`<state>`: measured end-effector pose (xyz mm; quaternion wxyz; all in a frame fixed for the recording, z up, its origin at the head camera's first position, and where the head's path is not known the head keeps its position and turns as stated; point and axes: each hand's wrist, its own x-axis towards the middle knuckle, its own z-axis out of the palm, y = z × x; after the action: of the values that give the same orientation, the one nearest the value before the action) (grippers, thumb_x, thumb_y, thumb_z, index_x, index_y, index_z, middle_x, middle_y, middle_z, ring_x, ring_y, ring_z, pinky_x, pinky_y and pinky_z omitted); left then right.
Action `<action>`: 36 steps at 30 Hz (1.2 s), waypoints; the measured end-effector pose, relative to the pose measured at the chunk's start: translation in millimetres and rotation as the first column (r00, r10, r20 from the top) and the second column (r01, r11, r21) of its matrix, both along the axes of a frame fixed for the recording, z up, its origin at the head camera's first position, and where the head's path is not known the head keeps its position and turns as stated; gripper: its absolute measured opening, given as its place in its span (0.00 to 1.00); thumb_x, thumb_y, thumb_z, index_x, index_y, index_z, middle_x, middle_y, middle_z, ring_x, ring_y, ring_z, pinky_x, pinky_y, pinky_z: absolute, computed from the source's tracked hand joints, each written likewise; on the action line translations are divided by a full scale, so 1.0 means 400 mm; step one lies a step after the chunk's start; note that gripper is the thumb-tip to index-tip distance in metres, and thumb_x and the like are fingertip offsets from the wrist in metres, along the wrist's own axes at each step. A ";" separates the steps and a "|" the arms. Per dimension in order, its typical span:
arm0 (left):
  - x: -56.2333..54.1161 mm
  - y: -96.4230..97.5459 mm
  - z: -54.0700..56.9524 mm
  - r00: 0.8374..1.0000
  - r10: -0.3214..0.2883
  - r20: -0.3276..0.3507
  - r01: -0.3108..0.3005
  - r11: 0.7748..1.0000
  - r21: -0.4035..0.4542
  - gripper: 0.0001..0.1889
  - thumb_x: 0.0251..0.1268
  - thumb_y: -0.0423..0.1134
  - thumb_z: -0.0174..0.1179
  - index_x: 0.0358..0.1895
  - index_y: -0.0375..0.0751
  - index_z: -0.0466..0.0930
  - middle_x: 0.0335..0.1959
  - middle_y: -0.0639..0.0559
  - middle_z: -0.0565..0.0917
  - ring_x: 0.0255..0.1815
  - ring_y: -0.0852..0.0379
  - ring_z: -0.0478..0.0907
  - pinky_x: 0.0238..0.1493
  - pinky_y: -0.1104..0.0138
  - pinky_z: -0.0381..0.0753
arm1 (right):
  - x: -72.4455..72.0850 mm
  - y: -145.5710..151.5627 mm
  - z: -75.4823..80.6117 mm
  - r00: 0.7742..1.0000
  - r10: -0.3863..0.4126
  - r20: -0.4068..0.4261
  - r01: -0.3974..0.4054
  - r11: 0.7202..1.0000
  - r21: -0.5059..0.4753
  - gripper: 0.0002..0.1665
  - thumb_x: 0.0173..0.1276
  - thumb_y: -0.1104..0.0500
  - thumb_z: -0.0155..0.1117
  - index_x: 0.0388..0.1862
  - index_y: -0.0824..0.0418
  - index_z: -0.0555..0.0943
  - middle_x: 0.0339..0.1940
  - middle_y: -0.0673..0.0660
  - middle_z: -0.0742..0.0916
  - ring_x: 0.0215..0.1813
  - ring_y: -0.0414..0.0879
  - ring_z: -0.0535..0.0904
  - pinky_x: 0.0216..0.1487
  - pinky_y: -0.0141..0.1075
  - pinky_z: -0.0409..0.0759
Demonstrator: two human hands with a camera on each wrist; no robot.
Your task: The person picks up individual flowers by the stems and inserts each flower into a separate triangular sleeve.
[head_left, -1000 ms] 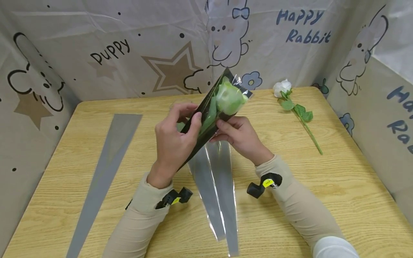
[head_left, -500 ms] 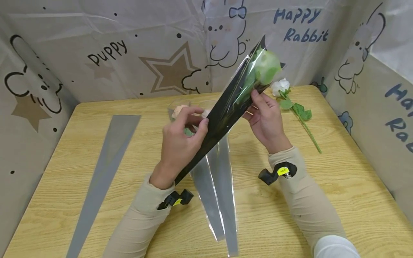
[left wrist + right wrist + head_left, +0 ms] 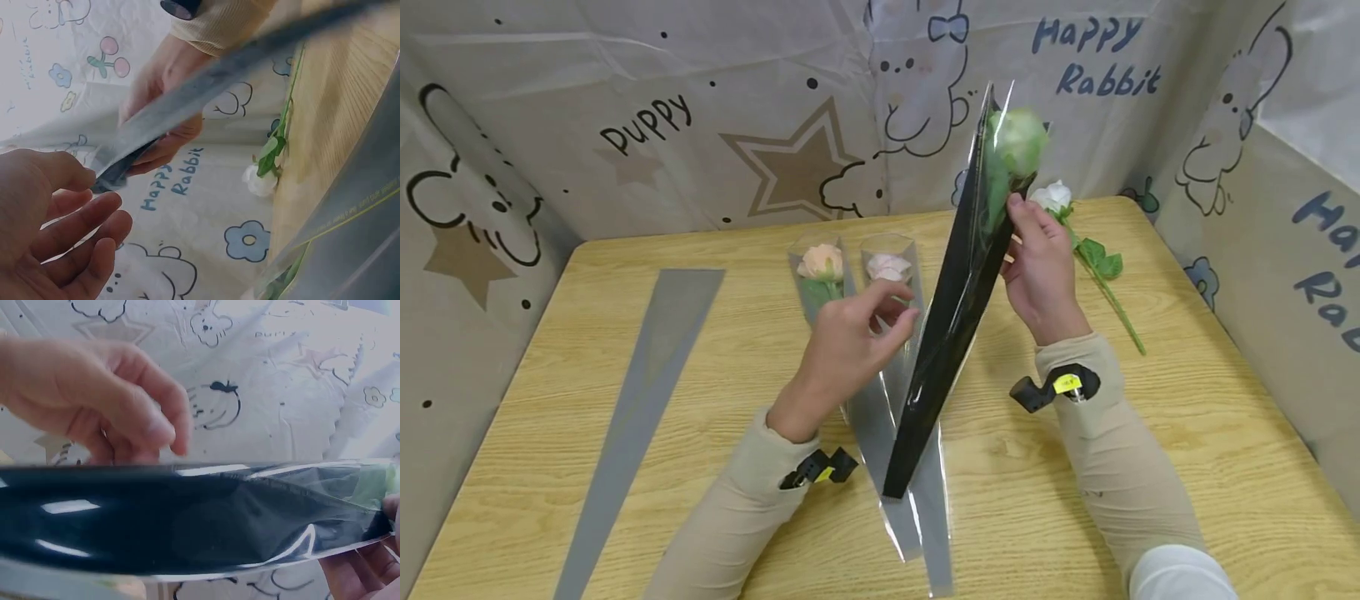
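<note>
My right hand (image 3: pixel 1042 271) pinches a black flower sleeve (image 3: pixel 951 342) with a clear front, just below its upper end. Inside the sleeve sits a pale green rose (image 3: pixel 1021 143), its bloom near the open top. The sleeve stands steeply tilted above the table, its narrow end low. Left of it, my left hand (image 3: pixel 846 354) has loosely bent fingers, thumb and index apart, with nothing between them. In the left wrist view the sleeve (image 3: pixel 206 87) runs blurred past the left fingertips. The right wrist view shows the sleeve (image 3: pixel 156 519) across the frame, with the left hand (image 3: pixel 112 400) behind it.
A peach rose (image 3: pixel 822 262) and a pale pink rose (image 3: pixel 889 267) lie in grey sleeves, partly hidden by my left hand and the black sleeve. Another grey sleeve (image 3: pixel 643 400) lies flat at left. A bare white rose (image 3: pixel 1105 279) lies at right. Printed cloth walls surround the table.
My right hand has moved right and up with the sleeved rose, which has swung more upright. My left hand has let go of the sleeve, uncovering the peach and pink roses behind.
</note>
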<state>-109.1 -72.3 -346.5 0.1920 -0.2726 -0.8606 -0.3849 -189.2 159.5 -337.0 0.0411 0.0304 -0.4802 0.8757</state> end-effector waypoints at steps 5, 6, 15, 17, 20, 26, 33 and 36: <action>-0.004 -0.009 0.000 1.000 0.009 -0.005 -0.009 1.000 0.010 0.06 0.70 0.34 0.63 0.46 0.38 0.84 0.31 0.47 0.91 0.27 0.58 0.85 0.32 0.66 0.86 | -0.023 0.015 -0.023 0.995 -0.038 0.090 0.027 0.993 0.115 0.13 0.76 0.50 0.66 0.34 0.56 0.85 0.35 0.48 0.85 0.30 0.41 0.80 0.27 0.30 0.79; -0.005 -0.011 0.000 1.000 0.011 -0.008 -0.010 1.000 0.016 0.06 0.70 0.34 0.62 0.45 0.38 0.84 0.31 0.47 0.91 0.27 0.58 0.85 0.32 0.66 0.86 | -0.026 0.018 -0.030 0.993 -0.045 0.111 0.028 0.989 0.148 0.12 0.75 0.50 0.66 0.35 0.55 0.86 0.35 0.48 0.85 0.31 0.40 0.81 0.28 0.30 0.79; -0.010 -0.022 0.009 0.999 0.039 -0.013 -0.038 0.998 0.055 0.04 0.71 0.35 0.62 0.42 0.39 0.85 0.29 0.49 0.91 0.26 0.59 0.85 0.31 0.69 0.83 | -0.074 0.053 -0.108 0.965 -0.030 0.261 -0.056 0.947 0.316 0.12 0.78 0.49 0.63 0.35 0.53 0.85 0.33 0.46 0.84 0.31 0.37 0.82 0.31 0.29 0.83; -0.012 -0.023 0.009 0.999 0.044 -0.011 -0.043 0.997 0.060 0.04 0.71 0.35 0.62 0.41 0.40 0.85 0.28 0.49 0.91 0.27 0.59 0.85 0.30 0.69 0.83 | -0.082 0.063 -0.126 0.957 -0.010 0.290 -0.093 0.937 0.338 0.12 0.78 0.51 0.63 0.33 0.53 0.85 0.32 0.45 0.84 0.30 0.36 0.82 0.30 0.28 0.83; -0.014 -0.026 0.010 0.999 0.051 -0.005 -0.051 0.997 0.060 0.04 0.71 0.36 0.62 0.41 0.40 0.85 0.29 0.49 0.91 0.27 0.59 0.85 0.30 0.69 0.82 | -0.092 0.075 -0.149 0.946 0.021 0.323 -0.153 0.908 0.390 0.12 0.78 0.54 0.63 0.32 0.54 0.83 0.29 0.44 0.82 0.27 0.34 0.79 0.28 0.27 0.81; -0.015 -0.030 0.013 0.998 0.051 0.030 -0.053 0.996 0.075 0.05 0.71 0.35 0.63 0.42 0.38 0.86 0.29 0.47 0.91 0.27 0.57 0.85 0.30 0.64 0.85 | -0.101 0.082 -0.190 0.928 0.046 0.369 -0.245 0.822 0.514 0.04 0.77 0.60 0.60 0.40 0.59 0.80 0.20 0.42 0.76 0.19 0.33 0.70 0.21 0.26 0.73; -0.014 -0.032 0.016 0.998 0.058 0.040 -0.061 0.995 0.076 0.05 0.71 0.35 0.63 0.42 0.37 0.86 0.29 0.46 0.91 0.27 0.55 0.86 0.31 0.61 0.86 | -0.096 0.065 -0.215 0.917 0.089 0.388 -0.313 0.763 0.566 0.15 0.77 0.61 0.59 0.59 0.67 0.76 0.36 0.46 0.84 0.31 0.33 0.81 0.34 0.28 0.85; -0.015 -0.033 0.015 0.997 0.061 0.035 -0.064 0.995 0.073 0.05 0.71 0.36 0.63 0.42 0.37 0.86 0.29 0.46 0.91 0.27 0.56 0.85 0.31 0.63 0.86 | -0.095 0.058 -0.221 0.920 0.096 0.381 -0.326 0.729 0.602 0.19 0.77 0.60 0.60 0.62 0.68 0.75 0.38 0.45 0.83 0.33 0.33 0.82 0.36 0.27 0.85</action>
<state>-115.2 -85.3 -340.4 0.1997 -0.2317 -0.8568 -0.4150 -227.0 182.5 -425.3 -0.1528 -0.0461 -0.7487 0.6434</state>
